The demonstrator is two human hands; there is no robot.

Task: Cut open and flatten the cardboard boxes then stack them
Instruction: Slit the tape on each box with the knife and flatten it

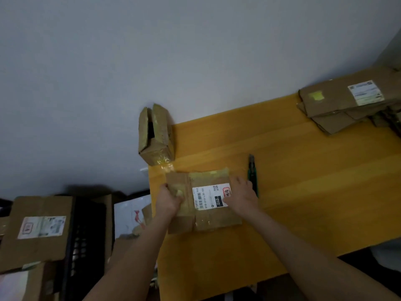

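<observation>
One flattened box (214,220), labelled "010-010-L30-551" and "010", lay mid-frame on the table (293,203). The left grip (168,199) curled round its left edge; the right grip (243,196) lay spread flat on it. One knife (252,174) lay just beside.

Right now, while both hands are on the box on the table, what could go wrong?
1. The cutter lies right beside the right hand, which presses the flattened box. Whether its blade is out cannot be seen, so a sideways slip may meet it.
2. The open box stands at the far left corner of the table, seemingly partly over the edge; a push could tip it off.
</observation>
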